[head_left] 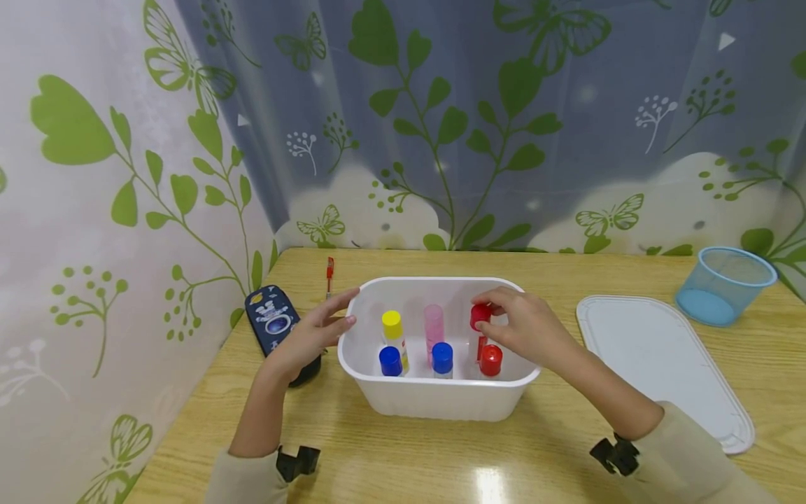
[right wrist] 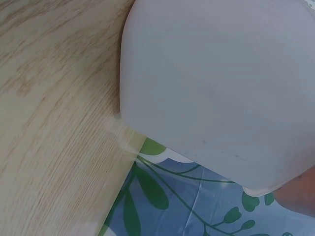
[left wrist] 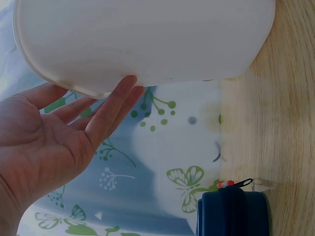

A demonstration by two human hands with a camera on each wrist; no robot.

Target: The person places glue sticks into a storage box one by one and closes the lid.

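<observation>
A white plastic tub point(head_left: 441, 399) sits on the table with several capped tubes that look like glue sticks standing inside. My right hand point(head_left: 532, 325) reaches over the tub's right rim and pinches the red cap of a glue stick point(head_left: 481, 316) at the back. In front of it stands another red-capped stick point(head_left: 491, 360). Two blue-capped sticks point(head_left: 443, 357), a yellow one point(head_left: 392, 325) and a pink one point(head_left: 434, 325) fill the left and middle. With fingers extended, my left hand point(head_left: 315, 339) touches the tub's left end; its fingertips point(left wrist: 129, 81) meet the outer wall.
A dark blue astronaut pencil case point(head_left: 272, 318) lies left of the tub, with a red pen point(head_left: 329, 273) behind it. To the right are a flat white lid point(head_left: 661, 364) and a translucent blue basket point(head_left: 724, 290). Patterned curtains point(head_left: 441, 140) border the table's back and left.
</observation>
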